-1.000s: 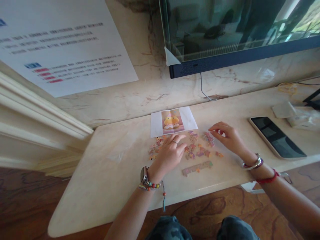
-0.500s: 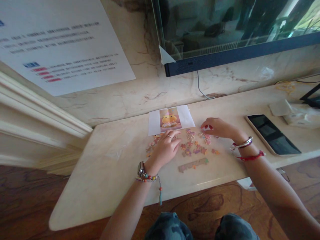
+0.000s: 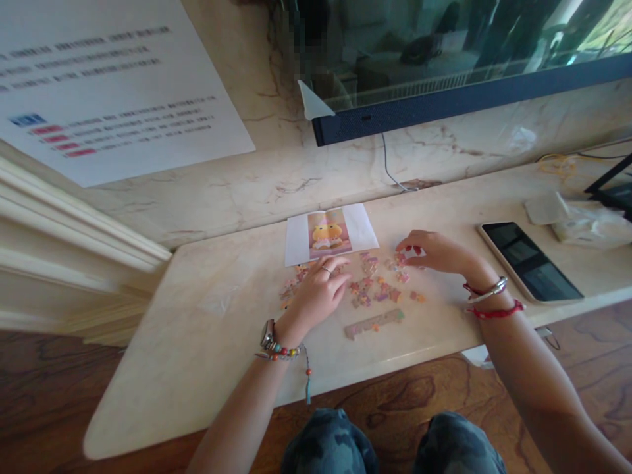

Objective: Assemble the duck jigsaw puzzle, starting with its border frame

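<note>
Small jigsaw pieces [image 3: 363,291] in pink, orange and purple lie scattered on the pale marble counter. My left hand [image 3: 318,289] rests over the left part of them, fingers loosely bent and thumb apart, covering some pieces. Over at the right edge of the scatter is my right hand [image 3: 434,253], its fingers curled but apart, with the tips at a few pieces [image 3: 399,264]; I see nothing lifted in it. A joined strip of puzzle pieces [image 3: 374,324] lies nearer the front edge. Behind the pieces is a sheet with a picture of a yellow toy figure [image 3: 327,232].
A tablet-like device [image 3: 530,262] lies to the right, with a clear plastic packet [image 3: 592,224] behind it. A television [image 3: 395,117] hangs on the wall above. On the left wall is a printed notice [image 3: 148,131]. The counter's front edge [image 3: 385,365] runs before my knees.
The view has shifted slightly, so everything sits a little further left. Both hands stay about where they were over the pieces, with only slight finger movement.
</note>
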{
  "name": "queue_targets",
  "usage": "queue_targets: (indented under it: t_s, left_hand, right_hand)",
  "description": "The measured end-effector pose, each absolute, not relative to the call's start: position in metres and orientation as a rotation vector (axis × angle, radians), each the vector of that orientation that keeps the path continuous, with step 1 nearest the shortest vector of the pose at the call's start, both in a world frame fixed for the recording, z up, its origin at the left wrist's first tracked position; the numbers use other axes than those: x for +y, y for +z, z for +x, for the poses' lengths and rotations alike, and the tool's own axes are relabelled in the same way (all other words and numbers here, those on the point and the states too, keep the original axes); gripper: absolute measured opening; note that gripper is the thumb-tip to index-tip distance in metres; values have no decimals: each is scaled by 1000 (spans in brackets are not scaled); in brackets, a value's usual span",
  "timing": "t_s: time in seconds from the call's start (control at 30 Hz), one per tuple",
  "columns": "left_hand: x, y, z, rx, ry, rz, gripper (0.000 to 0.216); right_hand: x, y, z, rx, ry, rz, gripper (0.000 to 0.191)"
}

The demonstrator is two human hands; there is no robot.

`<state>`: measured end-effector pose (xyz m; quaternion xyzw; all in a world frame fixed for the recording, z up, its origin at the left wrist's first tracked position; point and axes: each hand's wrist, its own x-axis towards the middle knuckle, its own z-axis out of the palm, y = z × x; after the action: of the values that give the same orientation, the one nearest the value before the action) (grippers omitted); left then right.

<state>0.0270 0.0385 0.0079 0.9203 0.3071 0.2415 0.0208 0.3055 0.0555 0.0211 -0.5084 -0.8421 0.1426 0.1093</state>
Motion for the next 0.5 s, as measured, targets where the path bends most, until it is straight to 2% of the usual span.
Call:
queue_targets:
  t_s: [0.27, 0.5]
  left_hand:
    - [39, 10, 27, 944, 754, 2851, 19]
    - [40, 8, 26, 957, 772, 2826, 20]
  right_hand:
    - [58, 15, 304, -2500, 424, -1549, 14]
    - [54, 25, 313, -2446, 512, -1637, 16]
